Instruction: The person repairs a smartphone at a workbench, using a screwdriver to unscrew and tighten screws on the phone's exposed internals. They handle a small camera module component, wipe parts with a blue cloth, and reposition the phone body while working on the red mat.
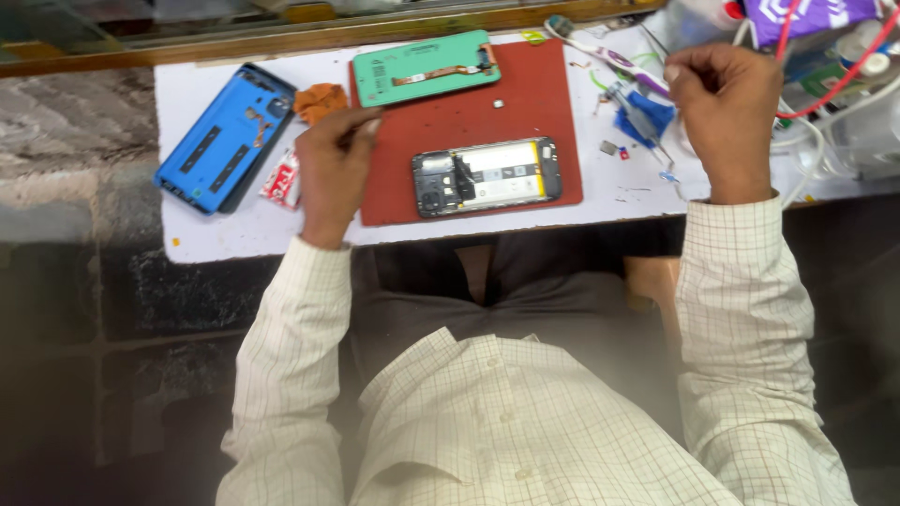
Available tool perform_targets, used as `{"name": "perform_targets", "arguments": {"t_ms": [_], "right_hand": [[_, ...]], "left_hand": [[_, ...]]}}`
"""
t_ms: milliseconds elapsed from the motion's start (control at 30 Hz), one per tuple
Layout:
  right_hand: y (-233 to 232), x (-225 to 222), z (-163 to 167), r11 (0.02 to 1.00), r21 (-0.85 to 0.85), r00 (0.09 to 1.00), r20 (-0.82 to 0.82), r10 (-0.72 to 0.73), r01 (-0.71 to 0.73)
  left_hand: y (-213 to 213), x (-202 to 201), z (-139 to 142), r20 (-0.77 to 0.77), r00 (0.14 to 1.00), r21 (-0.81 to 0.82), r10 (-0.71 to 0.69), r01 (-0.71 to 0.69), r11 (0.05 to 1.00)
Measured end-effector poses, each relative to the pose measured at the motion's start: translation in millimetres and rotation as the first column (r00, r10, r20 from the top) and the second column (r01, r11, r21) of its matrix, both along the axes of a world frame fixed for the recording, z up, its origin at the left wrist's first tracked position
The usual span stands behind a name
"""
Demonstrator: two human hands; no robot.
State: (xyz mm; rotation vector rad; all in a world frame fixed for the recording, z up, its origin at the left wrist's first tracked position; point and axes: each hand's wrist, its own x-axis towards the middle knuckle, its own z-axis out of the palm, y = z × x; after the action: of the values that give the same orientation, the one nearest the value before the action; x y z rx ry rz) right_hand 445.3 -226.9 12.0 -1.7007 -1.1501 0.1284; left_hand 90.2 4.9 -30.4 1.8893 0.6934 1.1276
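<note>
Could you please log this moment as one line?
left hand: beside opened black phone | right hand: fist near blue cloth | red rectangular mat

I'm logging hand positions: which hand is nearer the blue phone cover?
Left. The left hand is at the red mat's left edge, just right of the blue phone cover; the right hand is far across the table, by the red cable.

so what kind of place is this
Probably a phone repair bench. An opened phone with its insides bare lies on a red work mat, two detached back covers, one green and one blue, lie nearby, and small tools sit on the white table.
</note>
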Motion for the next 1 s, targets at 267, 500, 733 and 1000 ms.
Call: {"name": "perform_targets", "arguments": {"t_ms": [267,500,733,1000], "right_hand": [[-13.8,-14.0,-49.3,0.967,-0.163,0.773,0.633,-0.052,0.198],[-15.3,1.9,-41.7,0.994,-0.02,0.903,0.42,-0.088,0.107],[-22.0,-12.8,-24.7,0.922,0.382,0.842,-0.514,0.163,0.055],[-21.8,-54.3,-37.5,0.821,0.566,0.54,-0.717,0.44,0.083]], "left_hand": [[-35.3,-17.1,-6.1,0.063,0.985,-0.139,0.161,-0.151,0.979],[-33.8,-17.6,-14.0,0.034,0.975,-0.166,0.218,-0.209,0.964],[-27.4,-7.7,-9.6,-0.053,0.991,-0.003,0.126,-0.126,0.992],[-14.8,44.1,-2.0,-0.297,0.953,0.059,-0.059,0.08,0.995]]}}
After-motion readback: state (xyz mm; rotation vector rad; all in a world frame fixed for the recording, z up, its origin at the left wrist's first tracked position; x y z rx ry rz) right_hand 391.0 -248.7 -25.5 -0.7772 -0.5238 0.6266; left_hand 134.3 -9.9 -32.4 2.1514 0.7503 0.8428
